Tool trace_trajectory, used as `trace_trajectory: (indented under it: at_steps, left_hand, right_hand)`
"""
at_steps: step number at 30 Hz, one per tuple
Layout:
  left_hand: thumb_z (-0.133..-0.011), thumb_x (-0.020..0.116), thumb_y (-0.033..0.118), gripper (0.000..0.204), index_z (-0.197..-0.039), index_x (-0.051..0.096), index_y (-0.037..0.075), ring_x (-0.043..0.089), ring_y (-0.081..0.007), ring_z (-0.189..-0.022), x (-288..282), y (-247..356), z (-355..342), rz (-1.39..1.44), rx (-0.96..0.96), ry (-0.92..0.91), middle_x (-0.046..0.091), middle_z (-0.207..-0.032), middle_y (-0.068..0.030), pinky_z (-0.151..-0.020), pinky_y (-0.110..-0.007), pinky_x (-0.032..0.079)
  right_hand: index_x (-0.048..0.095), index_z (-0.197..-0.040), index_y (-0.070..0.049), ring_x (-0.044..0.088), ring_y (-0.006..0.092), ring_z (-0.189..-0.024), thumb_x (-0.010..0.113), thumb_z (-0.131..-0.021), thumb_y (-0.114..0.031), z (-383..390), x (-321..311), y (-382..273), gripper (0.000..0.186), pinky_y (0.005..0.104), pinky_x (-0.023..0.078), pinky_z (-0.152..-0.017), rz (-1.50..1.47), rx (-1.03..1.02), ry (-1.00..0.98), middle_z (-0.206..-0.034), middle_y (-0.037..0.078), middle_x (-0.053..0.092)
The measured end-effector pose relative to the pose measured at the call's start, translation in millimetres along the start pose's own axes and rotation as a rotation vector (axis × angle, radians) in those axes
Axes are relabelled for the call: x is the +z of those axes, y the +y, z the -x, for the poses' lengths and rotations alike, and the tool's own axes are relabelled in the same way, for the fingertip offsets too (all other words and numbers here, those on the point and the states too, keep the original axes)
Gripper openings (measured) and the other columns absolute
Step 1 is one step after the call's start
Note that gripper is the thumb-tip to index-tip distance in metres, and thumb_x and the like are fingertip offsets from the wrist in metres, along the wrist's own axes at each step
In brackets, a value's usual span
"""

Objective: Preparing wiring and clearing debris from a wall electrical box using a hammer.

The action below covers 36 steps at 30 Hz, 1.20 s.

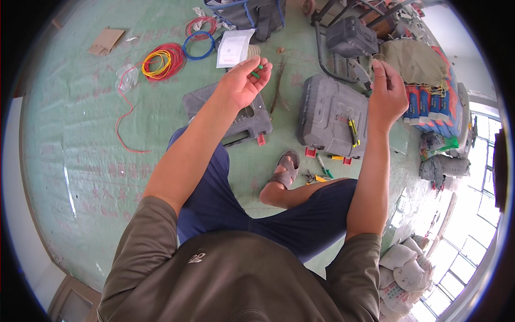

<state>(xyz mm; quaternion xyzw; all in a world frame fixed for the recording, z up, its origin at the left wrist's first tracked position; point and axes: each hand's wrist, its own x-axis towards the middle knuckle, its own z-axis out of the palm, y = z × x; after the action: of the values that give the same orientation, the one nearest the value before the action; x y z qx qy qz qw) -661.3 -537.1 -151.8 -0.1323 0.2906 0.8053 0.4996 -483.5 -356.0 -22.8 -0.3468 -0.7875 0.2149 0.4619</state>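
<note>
Left hand [244, 83] raised palm-up, small green plastic piece [258, 71] pinched between fingertips, right hand [387, 91] closed on a thin pale wire [374, 63], grey plastic tool case [331, 115] lying below on green floor covering [80, 134], coiled red and yellow cables [162, 61] beyond.

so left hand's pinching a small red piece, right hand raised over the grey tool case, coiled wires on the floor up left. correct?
Not quite. The piece pinched in the left hand is green, not red, as the head view shows. The rest holds: the right hand is raised over the grey tool case, and the coiled wires lie on the floor at upper left.
</note>
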Motion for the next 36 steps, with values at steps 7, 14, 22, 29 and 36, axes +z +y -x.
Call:
trace_trajectory:
  at_steps: [7,14,22,29,36]
  left_hand:
    - [-0.090,0.069,0.026,0.021,-0.094,0.060,0.007,0.056,-0.0112,-0.075,-1.6,-5.4,5.5,-0.249,-0.151,-0.112,0.062,-0.092,-0.0041,-0.058,-0.023,0.045]
    - [-0.092,0.067,0.033,0.031,-0.098,0.061,0.003,0.049,-0.0088,-0.064,9.6,-5.9,15.9,-0.444,-0.207,-0.236,0.058,-0.078,-0.0008,-0.052,-0.022,0.039]
    - [-0.093,0.064,0.038,0.039,-0.100,0.059,0.000,0.044,-0.0066,-0.061,15.3,5.0,23.6,-0.645,-0.256,-0.297,0.049,-0.072,0.0030,-0.050,-0.022,0.032]
    - [-0.094,0.060,0.027,0.036,-0.113,0.061,-0.004,0.045,-0.0054,-0.061,18.5,5.5,30.1,-0.907,-0.118,-0.511,0.051,-0.070,0.0027,-0.054,-0.022,0.039]
    - [-0.094,0.057,0.020,0.035,-0.120,0.059,-0.003,0.057,-0.0067,-0.067,30.9,9.5,42.6,-1.207,-0.184,-0.675,0.070,-0.086,-0.0017,-0.061,-0.021,0.044]
  right_hand:
    - [0.073,-0.086,-0.006,0.052,0.0062,-0.055,0.075,-0.083,-0.021,-5.2,-5.9,9.4,0.015,0.0216,0.041,-0.054,-0.034,0.071,0.005,-0.070,-0.001,0.063]
    - [0.072,-0.087,-0.005,0.059,0.0126,-0.064,0.074,-0.083,-0.023,-15.6,-14.2,28.2,0.019,0.0259,0.047,-0.063,0.139,0.078,0.042,-0.075,0.004,0.066]
    - [0.072,-0.086,-0.006,0.059,0.0151,-0.062,0.074,-0.082,-0.023,-15.5,-13.3,31.9,0.017,0.0277,0.047,-0.063,0.176,-0.016,0.040,-0.076,0.005,0.067]
    - [0.071,-0.088,-0.006,0.064,0.0221,-0.071,0.073,-0.082,-0.021,-13.8,-11.4,33.7,0.016,0.0317,0.050,-0.069,0.155,0.002,-0.055,-0.080,0.008,0.068]
    - [0.070,-0.084,-0.005,0.064,0.0259,-0.074,0.072,-0.081,-0.020,-15.5,-9.8,38.2,0.016,0.0347,0.049,-0.069,0.064,-0.008,-0.156,-0.080,0.010,0.067]
